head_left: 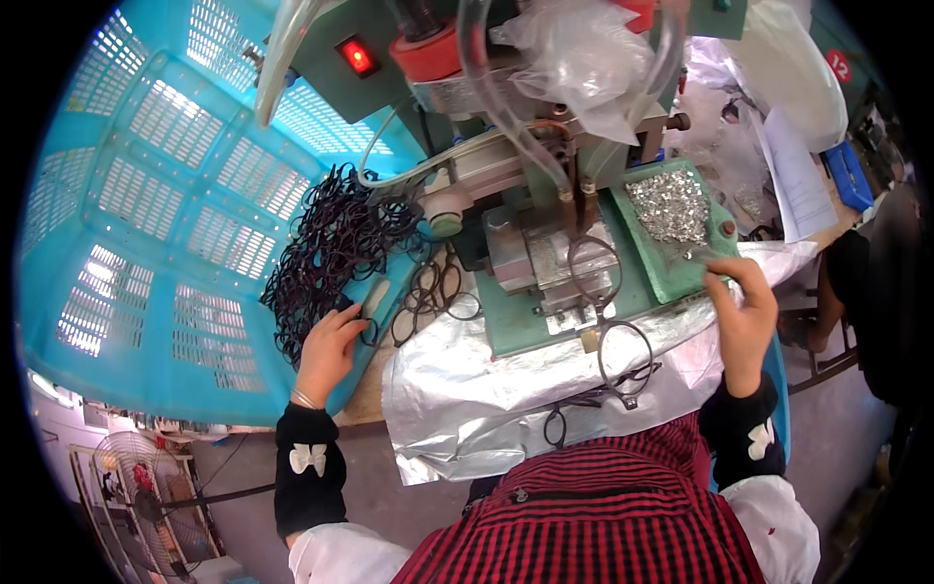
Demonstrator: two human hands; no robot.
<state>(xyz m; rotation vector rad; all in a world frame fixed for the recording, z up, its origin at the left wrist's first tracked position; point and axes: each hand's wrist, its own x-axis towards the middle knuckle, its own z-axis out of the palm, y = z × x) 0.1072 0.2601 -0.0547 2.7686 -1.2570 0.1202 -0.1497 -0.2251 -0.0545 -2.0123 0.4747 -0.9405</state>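
My left hand (328, 352) is at the rim of a blue plastic crate (204, 326), its fingers curled on a black eyeglass frame (371, 333). Beside it lies a tangled heap of black eyeglass frames (336, 229). Over the green tray's (671, 284) near right corner, my right hand (745, 326) has thumb and index finger pinched; what is between them is too small to make out. Small silver metal parts (669, 206) are piled in that tray. Another eyeglass frame (626, 354) hangs at the bench machine's metal fixture (559, 258), its rims one above the other.
The green machine (326, 49) carries a lit red switch (357, 56) and clear hoses (477, 49). Loose frames (428, 292) lie left of its base. Silver foil sheeting (448, 404) covers the bench's near edge, with more frames (574, 407) on it. Plastic bags and paper (800, 175) are at right.
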